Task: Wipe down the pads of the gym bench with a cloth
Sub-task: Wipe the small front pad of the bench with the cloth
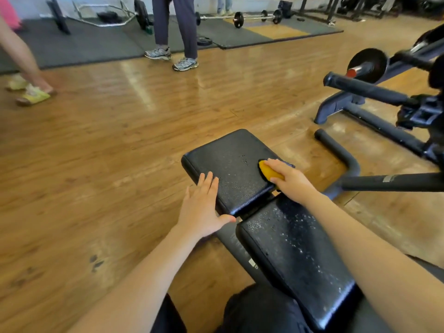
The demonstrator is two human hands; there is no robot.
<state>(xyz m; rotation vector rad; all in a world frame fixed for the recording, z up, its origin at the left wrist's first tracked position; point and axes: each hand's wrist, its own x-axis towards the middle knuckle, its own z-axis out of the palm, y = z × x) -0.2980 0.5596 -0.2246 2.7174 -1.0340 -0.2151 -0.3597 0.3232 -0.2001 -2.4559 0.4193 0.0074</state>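
Note:
The gym bench has two black pads: a seat pad (228, 164) farther from me and a longer back pad (295, 255) nearer me, speckled with droplets. My right hand (288, 176) grips a yellow cloth (269, 173) and presses it on the seat pad's right edge. My left hand (201, 207) lies flat with straight fingers on the seat pad's left near corner, thumb at the gap between the pads.
The bench's black foot bar (346, 159) curves out to the right. A weight machine with a plate (367, 66) stands at the right. Two people stand on the wooden floor (120, 140), one in grey sneakers (185, 63). Barbells (237, 19) lie on dark mats behind.

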